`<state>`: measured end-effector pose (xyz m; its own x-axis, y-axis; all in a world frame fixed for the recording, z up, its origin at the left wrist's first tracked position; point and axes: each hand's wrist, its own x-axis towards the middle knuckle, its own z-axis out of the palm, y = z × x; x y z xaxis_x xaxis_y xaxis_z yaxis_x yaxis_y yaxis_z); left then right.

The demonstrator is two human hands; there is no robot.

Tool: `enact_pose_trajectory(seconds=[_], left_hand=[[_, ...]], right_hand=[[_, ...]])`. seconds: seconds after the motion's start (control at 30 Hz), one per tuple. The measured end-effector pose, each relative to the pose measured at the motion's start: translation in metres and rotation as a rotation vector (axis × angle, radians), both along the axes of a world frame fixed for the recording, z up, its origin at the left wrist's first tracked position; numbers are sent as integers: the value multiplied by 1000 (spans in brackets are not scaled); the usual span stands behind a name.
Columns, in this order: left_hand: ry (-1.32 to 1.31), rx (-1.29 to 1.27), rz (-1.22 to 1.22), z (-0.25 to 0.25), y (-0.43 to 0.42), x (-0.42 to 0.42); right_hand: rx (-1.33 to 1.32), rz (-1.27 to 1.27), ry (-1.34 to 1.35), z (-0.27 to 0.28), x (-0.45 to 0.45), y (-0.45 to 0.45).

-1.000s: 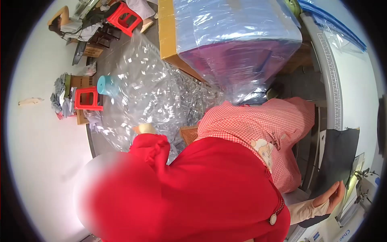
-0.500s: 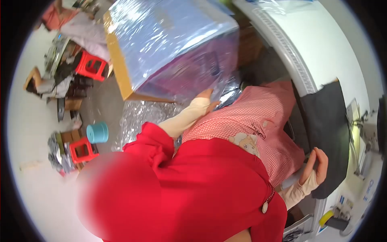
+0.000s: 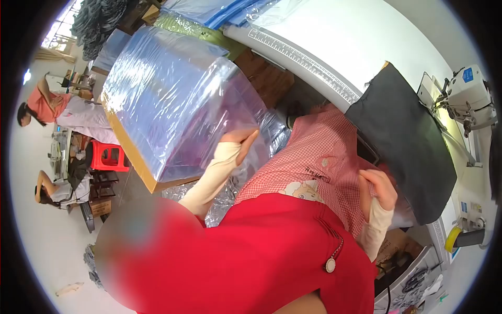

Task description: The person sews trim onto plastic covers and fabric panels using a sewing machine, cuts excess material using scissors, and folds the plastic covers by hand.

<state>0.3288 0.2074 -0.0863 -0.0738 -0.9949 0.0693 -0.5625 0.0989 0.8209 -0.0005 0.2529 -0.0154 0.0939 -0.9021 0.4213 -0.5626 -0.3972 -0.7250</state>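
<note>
My left hand [image 3: 238,145] is at the near side of a large box wrapped in clear plastic film [image 3: 162,89]. Its fingers are closed, seemingly pinching a loose part of the film; the fingertips are partly hidden. Purple and blue contents show through the wrap, and brown cardboard [image 3: 128,152] edges the box's left side. Over my red checked apron [image 3: 314,157], my right hand [image 3: 377,191] hangs loosely curled, thumb and fingers apart, with nothing in it. Close to that hand, black fabric [image 3: 405,146] lies over the table's edge.
A white worktable [image 3: 334,36] with a ruler strip along its edge curves along the right. On it is a sewing machine [image 3: 468,97]. Beneath is a bin of scraps [image 3: 415,288]. Beyond the box are a red stool [image 3: 109,156] and two people [image 3: 49,102].
My view has shifted toward the table. My left hand has moved up along the box's film and its fingers have curled in. My right hand has come inward from beside the black fabric, over the apron.
</note>
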Motion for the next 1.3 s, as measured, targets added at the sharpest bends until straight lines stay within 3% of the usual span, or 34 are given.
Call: enact_pose_trajectory(seconds=[0.03, 0.1, 0.17, 0.2, 0.3, 0.4, 0.43, 0.5, 0.57, 0.63, 0.67, 0.77, 0.83, 0.87, 0.93, 1.0, 1.03, 1.13, 1.17, 1.2, 1.27, 1.3], left_hand=[[107, 19, -45, 34, 5, -5], [35, -187, -373, 65, 16, 1], [-89, -85, -571, 108, 17, -19], [24, -234, -578, 108, 17, -27], [61, -335, -625, 123, 7, -28], [77, -342, -632, 123, 7, -33], [112, -364, -580, 116, 12, -35], [225, -378, -509, 116, 10, -34], [126, -378, -323, 125, 10, -27], [66, -337, -88, 137, 10, -22], [58, -364, -54, 139, 7, -18], [122, -446, 69, 141, -6, -20], [132, -506, 192, 138, -14, -17], [106, -621, 160, 142, -20, -14], [90, -857, 88, 153, -37, -11], [176, -934, 96, 170, -51, -13], [152, -919, 90, 180, -56, -11], [194, -870, 140, 191, -86, 6], [199, -858, 121, 191, -96, 10], [203, -841, 104, 189, -105, 13], [127, -752, 131, 176, -125, 21], [80, -675, 167, 164, -135, 30]], right_hand=[[4, 75, -39, 3, 9, -8], [74, 278, -196, 9, 26, -28], [227, 445, -386, 23, 47, -49], [328, 509, -482, 31, 59, -57], [560, 782, -727, 32, 90, -73], [653, 1018, -725, 25, 100, -82], [649, 1013, -726, 22, 100, -87], [364, 984, -616, 12, 99, -91], [381, 921, -643, 15, 97, -90], [479, 842, -502, 25, 95, -94], [228, 843, -462, 21, 99, -100], [-118, 658, -326, 43, 109, -117], [287, 587, -222, 78, 108, -113], [165, 575, -220, 83, 110, -112], [169, 583, -333, 86, 113, -112], [169, 748, -303, 72, 108, -123], [91, 814, -340, 54, 109, -127], [314, 783, -222, 28, 93, -126], [513, 711, -379, 22, 93, -120], [514, 704, -383, 15, 94, -116], [580, 624, -677, 0, 100, -112], [534, 586, -642, -4, 102, -112]])
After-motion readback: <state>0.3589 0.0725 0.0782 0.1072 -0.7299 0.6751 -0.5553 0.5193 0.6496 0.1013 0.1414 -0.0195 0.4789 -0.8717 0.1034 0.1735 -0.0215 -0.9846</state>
